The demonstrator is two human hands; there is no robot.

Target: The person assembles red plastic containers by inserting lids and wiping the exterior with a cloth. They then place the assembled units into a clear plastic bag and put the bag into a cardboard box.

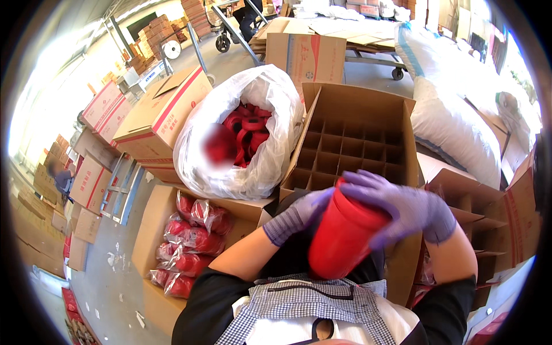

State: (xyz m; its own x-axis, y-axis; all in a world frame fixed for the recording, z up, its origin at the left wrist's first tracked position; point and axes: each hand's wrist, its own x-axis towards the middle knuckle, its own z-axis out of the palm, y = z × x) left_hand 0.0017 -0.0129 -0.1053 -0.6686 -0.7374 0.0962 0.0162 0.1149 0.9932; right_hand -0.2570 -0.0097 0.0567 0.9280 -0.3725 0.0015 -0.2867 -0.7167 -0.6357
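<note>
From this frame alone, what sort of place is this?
Most likely a packing floor in a warehouse or small factory. Gloved hands hold a red cup over a divided carton, a plastic sack of red lids stands open beside it, and stacked boxes line the floor.

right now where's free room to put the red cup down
The divider box ahead shows empty cells. Left of it, the white bag is full of red parts; the lower-left carton is packed with bagged red pieces. Both gloved hands, left hand and right hand, hold the red cup.
</note>
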